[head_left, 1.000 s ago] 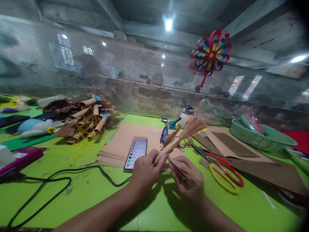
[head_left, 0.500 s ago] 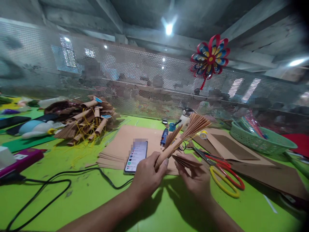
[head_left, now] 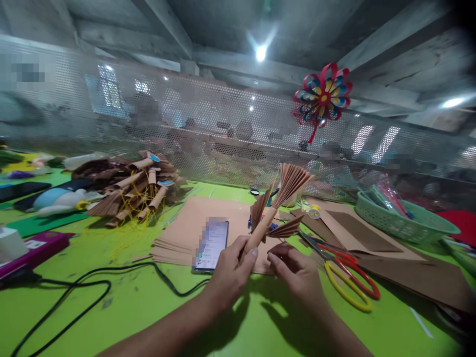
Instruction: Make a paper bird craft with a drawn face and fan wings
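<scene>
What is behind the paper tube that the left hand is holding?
Behind the paper tube in the left hand, tan sheets lie on the green table. Blue bits show past the folded fans; what they belong to is mostly covered.

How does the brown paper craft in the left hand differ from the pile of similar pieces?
The paper craft is held up in the left hand; the pile lies on the table. The paper craft is one piece; the pile heaps several. The pile bears blue tags; none shows on the paper craft. Both have brown paper tubes and pleated fans.
</scene>
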`<state>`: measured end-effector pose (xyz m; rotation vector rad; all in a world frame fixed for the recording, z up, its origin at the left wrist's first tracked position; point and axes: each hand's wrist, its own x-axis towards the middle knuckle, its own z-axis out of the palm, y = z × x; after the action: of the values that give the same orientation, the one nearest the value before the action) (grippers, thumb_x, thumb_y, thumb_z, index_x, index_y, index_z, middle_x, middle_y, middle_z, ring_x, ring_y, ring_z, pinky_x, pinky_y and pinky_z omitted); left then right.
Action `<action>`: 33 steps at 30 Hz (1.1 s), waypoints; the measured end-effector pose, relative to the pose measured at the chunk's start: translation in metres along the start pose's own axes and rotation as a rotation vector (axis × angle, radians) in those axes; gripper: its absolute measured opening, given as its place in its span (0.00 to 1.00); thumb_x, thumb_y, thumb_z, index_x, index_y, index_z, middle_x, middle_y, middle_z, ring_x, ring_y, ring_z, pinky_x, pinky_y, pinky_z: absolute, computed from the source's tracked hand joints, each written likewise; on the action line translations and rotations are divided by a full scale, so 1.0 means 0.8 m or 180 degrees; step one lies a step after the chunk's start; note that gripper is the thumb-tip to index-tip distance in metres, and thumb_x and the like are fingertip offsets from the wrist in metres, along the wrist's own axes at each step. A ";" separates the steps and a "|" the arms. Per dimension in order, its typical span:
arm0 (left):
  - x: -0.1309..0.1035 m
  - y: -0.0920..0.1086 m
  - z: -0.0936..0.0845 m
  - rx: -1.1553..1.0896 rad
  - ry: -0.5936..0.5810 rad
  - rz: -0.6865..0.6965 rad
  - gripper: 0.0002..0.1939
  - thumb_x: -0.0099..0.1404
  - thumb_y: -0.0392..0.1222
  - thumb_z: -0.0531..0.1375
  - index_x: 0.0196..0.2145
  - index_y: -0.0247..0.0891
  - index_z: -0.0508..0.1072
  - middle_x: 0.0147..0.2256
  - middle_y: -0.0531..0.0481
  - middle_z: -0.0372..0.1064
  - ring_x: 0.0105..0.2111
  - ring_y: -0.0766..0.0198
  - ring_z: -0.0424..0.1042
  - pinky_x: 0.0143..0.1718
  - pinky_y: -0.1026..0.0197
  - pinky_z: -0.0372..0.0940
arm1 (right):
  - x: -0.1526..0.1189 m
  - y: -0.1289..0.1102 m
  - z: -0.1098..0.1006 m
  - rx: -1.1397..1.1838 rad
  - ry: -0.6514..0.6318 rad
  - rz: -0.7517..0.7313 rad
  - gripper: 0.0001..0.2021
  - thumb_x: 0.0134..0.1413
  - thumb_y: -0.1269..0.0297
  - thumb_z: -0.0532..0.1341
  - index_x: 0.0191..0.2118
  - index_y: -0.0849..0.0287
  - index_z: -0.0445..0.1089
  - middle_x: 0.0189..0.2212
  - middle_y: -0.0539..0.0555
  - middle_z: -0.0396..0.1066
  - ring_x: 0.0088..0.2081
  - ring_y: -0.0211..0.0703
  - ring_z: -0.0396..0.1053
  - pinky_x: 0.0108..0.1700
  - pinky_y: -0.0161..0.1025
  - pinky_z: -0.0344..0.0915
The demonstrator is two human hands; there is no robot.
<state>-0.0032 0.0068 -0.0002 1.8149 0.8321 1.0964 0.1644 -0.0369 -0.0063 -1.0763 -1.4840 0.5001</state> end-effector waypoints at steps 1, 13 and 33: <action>0.000 0.000 0.000 -0.0063 -0.0023 -0.0019 0.12 0.70 0.46 0.52 0.44 0.37 0.69 0.31 0.51 0.64 0.30 0.62 0.62 0.31 0.61 0.56 | 0.000 0.000 0.000 0.0075 0.0036 0.0072 0.11 0.58 0.58 0.62 0.31 0.60 0.73 0.26 0.52 0.70 0.25 0.38 0.67 0.26 0.33 0.65; -0.006 0.003 0.012 -0.0749 -0.0430 -0.0282 0.12 0.68 0.48 0.53 0.37 0.37 0.69 0.26 0.53 0.61 0.25 0.65 0.63 0.26 0.63 0.57 | 0.009 0.002 0.005 0.0607 0.0071 0.0852 0.22 0.52 0.47 0.65 0.20 0.61 0.67 0.15 0.47 0.60 0.18 0.34 0.55 0.21 0.34 0.52; -0.015 0.021 0.018 -0.0947 -0.0412 -0.0500 0.15 0.66 0.50 0.53 0.30 0.37 0.69 0.18 0.56 0.56 0.18 0.67 0.55 0.19 0.65 0.50 | 0.012 -0.001 0.005 0.0205 0.0106 0.0747 0.22 0.50 0.46 0.65 0.20 0.60 0.70 0.16 0.50 0.62 0.19 0.36 0.57 0.20 0.35 0.55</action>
<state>0.0073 -0.0154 0.0066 1.5280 0.6823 0.9367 0.1614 -0.0280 -0.0015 -1.2086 -1.3104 0.6863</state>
